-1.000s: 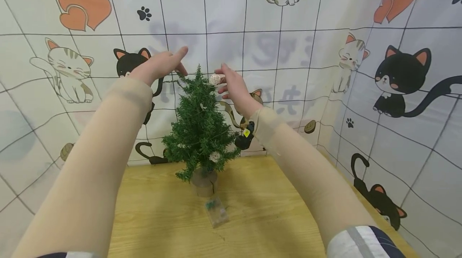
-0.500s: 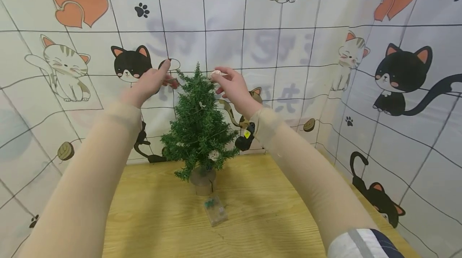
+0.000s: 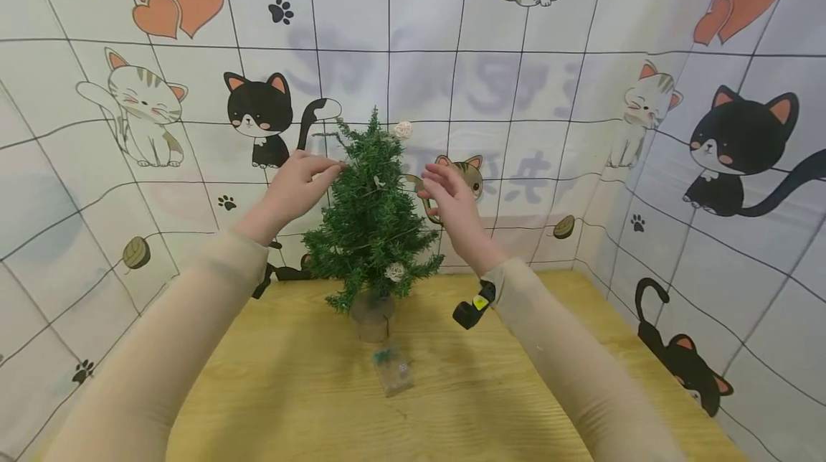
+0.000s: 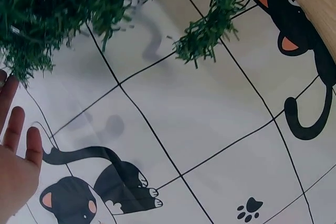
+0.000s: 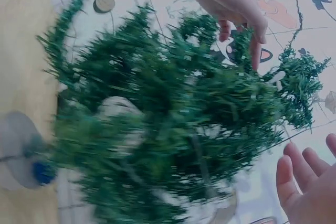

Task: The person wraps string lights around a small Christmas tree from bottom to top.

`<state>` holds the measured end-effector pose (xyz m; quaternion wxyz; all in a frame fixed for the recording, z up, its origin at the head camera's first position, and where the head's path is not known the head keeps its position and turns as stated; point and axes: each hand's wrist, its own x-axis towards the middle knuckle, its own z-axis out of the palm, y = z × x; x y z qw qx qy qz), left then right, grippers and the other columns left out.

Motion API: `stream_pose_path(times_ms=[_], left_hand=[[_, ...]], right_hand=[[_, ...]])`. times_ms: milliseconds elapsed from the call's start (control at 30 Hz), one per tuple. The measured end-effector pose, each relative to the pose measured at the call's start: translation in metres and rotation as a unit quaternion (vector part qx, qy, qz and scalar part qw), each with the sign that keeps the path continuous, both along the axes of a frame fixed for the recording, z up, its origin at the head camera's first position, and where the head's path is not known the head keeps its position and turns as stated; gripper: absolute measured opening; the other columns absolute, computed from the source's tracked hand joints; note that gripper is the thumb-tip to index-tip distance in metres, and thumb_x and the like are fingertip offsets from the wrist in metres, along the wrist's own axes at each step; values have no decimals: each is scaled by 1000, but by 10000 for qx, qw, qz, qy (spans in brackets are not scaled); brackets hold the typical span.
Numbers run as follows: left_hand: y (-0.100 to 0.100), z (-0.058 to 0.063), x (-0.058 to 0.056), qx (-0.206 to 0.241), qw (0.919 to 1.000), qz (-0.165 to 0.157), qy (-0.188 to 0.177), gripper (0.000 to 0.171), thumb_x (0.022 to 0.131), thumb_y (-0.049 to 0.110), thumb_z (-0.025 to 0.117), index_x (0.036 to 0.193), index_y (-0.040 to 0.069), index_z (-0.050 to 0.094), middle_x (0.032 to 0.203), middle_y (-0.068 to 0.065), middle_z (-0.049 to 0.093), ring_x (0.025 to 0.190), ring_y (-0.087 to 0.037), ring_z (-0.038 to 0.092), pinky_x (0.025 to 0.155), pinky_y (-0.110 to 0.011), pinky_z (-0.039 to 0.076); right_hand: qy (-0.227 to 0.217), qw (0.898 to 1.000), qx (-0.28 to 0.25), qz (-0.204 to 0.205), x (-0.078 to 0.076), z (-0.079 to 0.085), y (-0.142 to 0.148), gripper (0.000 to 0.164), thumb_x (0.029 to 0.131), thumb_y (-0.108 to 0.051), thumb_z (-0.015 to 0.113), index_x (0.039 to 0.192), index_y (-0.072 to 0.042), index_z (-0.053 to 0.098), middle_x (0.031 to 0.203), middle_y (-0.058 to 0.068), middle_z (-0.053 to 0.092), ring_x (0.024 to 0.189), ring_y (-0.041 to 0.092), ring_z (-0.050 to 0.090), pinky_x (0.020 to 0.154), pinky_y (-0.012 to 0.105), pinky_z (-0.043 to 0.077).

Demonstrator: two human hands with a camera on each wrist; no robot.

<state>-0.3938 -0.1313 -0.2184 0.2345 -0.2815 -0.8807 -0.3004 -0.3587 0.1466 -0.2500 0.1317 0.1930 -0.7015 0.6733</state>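
A small green artificial Christmas tree (image 3: 374,218) stands on the table in a rounded pot-like base (image 3: 373,326). My left hand (image 3: 298,186) is at its upper left side, fingertips right at the branches; in the left wrist view, the left hand's fingers (image 4: 33,142) look straight. My right hand (image 3: 454,211) is raised to the right of the tree, palm toward it, fingers loosely bent and holding nothing. One white woven ball (image 3: 403,130) sits near the treetop, another woven ball (image 3: 395,272) on a low front branch. A small white ornament (image 3: 378,181) shows on the upper front.
On the wooden table (image 3: 490,390), a flat clear box (image 3: 392,370) with small teal and pale pieces lies in front of the base. A cat-print curtain (image 3: 426,82) hangs close behind the tree and along the right side. A black wrist camera (image 3: 473,308) is strapped to the right wrist.
My right hand has let go of the upper woven ball and moved down and right, away from it. My left hand has come down from beside the treetop to the upper left branches.
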Motion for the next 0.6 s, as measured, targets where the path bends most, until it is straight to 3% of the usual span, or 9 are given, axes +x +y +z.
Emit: stream_pose_path(times_ms=[167, 400, 500, 600], left_hand=[[6, -9, 7, -316, 9984, 173, 443, 44, 104, 40, 41, 124, 12, 67, 124, -8, 64, 116, -28, 46, 95, -50, 37], [17, -12, 16, -281, 9968, 133, 741, 49, 103, 45, 39, 120, 10, 69, 119, -8, 67, 118, -30, 46, 98, -49, 36], [25, -12, 24, -553, 9936, 378, 907, 47, 104, 44, 38, 120, 12, 70, 122, -7, 65, 121, -32, 44, 97, -53, 35], [33, -15, 31, -1096, 9842, 837, 1111, 49, 103, 48, 37, 125, 16, 67, 126, -5, 63, 126, -32, 42, 96, -55, 33]], right_hand=[[-61, 9978, -592, -284, 10, -45, 4, 38, 103, -18, 47, 139, -6, 45, 137, 12, 50, 119, 36, 50, 92, 54, 40], [-489, 9862, -1444, -641, 13, -116, -7, 37, 101, -14, 48, 135, -1, 44, 133, 16, 48, 110, 20, 50, 94, 51, 37], [-433, 9823, -1593, -884, 13, -136, -12, 34, 100, -9, 50, 132, 2, 45, 132, 14, 48, 114, 23, 48, 98, 50, 36], [-287, 9830, -1462, -1072, 19, -143, -16, 30, 99, -5, 50, 128, 3, 48, 128, 14, 49, 118, 29, 47, 98, 46, 38]])
